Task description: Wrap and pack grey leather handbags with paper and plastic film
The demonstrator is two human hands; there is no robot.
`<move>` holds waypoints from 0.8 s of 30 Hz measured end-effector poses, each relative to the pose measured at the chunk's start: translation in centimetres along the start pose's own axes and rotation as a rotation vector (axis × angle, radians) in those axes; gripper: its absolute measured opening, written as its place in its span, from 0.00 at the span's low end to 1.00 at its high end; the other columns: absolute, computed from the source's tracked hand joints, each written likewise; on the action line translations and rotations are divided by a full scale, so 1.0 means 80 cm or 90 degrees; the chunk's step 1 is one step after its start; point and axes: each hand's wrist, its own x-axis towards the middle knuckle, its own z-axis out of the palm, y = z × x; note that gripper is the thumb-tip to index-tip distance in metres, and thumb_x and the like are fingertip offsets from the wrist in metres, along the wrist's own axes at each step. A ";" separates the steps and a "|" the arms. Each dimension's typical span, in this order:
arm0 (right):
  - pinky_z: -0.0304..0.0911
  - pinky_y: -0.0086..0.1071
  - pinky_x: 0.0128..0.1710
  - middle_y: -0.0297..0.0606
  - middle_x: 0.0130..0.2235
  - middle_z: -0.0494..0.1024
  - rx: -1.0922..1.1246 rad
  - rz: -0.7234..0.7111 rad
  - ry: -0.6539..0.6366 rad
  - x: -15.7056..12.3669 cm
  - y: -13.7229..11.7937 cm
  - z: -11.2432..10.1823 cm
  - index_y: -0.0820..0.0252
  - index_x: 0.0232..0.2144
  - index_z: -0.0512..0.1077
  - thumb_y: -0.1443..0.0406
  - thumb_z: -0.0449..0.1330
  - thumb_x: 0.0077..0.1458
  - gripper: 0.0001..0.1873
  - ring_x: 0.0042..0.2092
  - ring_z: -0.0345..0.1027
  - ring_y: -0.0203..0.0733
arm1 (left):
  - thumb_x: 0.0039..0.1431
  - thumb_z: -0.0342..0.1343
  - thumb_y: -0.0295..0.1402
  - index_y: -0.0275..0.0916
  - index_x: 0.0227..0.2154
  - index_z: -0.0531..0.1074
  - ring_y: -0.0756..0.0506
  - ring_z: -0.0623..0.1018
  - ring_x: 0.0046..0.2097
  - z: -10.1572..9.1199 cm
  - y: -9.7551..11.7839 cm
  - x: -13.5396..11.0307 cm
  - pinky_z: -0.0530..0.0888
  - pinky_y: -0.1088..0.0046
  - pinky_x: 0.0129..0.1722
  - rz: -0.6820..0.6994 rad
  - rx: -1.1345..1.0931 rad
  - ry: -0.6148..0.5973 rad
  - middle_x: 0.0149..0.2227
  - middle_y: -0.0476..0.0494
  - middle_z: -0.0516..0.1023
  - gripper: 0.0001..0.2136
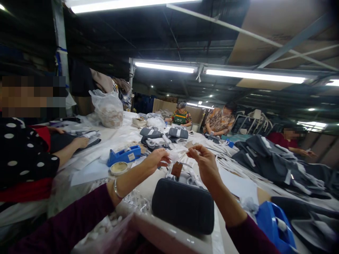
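Note:
A dark grey padded bag (182, 206) lies at the table's near edge, directly below my hands. Behind it sit white-wrapped straps (194, 178) and a brown tag (176, 169). My left hand (158, 158) is raised above the tag's left side, its fingers closed in a pinch; what they hold is too small to name. To the right, my right hand (205, 162) pinches with thumb and forefinger near a thin, pale strand, too blurred to identify. A gap separates the two hands, and neither touches the bag body.
A blue tape dispenser (124, 155) and a round tape roll (119, 168) stand at left, another blue dispenser (275, 225) at right. Similar wrapped bags (178, 133) lie ahead. Dark bags are heaped (267, 155) on the right. Several co-workers surround the table, one close on the left (23, 155).

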 end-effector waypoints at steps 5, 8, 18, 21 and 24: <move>0.64 0.35 0.40 0.36 0.34 0.75 0.090 0.003 -0.017 0.003 -0.027 -0.012 0.58 0.28 0.70 0.55 0.66 0.46 0.14 0.35 0.67 0.38 | 0.44 0.55 0.29 0.36 0.23 0.66 0.53 0.71 0.24 0.010 -0.040 -0.017 0.67 0.78 0.23 -0.155 -0.037 -0.032 0.24 0.49 0.73 0.03; 0.63 0.35 0.38 0.36 0.31 0.75 0.109 0.008 -0.043 0.000 -0.042 -0.016 0.59 0.27 0.70 0.56 0.66 0.46 0.14 0.33 0.66 0.37 | 0.45 0.55 0.31 0.35 0.22 0.69 0.51 0.72 0.26 0.015 -0.060 -0.030 0.69 0.76 0.26 -0.250 -0.011 -0.145 0.26 0.46 0.74 0.04; 0.62 0.35 0.37 0.39 0.38 0.74 -0.134 0.046 -0.088 -0.020 -0.073 -0.019 0.61 0.19 0.73 0.60 0.70 0.34 0.13 0.38 0.68 0.43 | 0.46 0.63 0.33 0.35 0.41 0.72 0.54 0.71 0.25 0.071 0.038 -0.044 0.64 0.81 0.24 0.111 0.066 -0.360 0.36 0.40 0.79 0.17; 0.63 0.32 0.29 0.39 0.39 0.74 -0.017 0.081 -0.126 -0.028 -0.056 -0.021 0.60 0.28 0.73 0.54 0.68 0.40 0.17 0.33 0.68 0.39 | 0.48 0.63 0.40 0.32 0.31 0.73 0.53 0.71 0.21 0.091 0.038 -0.050 0.65 0.80 0.20 0.088 0.098 -0.355 0.25 0.43 0.78 0.14; 0.63 0.32 0.25 0.35 0.35 0.75 0.124 0.130 -0.166 -0.044 -0.027 -0.023 0.53 0.47 0.67 0.46 0.61 0.47 0.28 0.26 0.66 0.36 | 0.52 0.59 0.47 0.33 0.28 0.71 0.53 0.72 0.19 0.096 0.023 -0.054 0.65 0.80 0.19 0.072 0.107 -0.328 0.22 0.44 0.76 0.18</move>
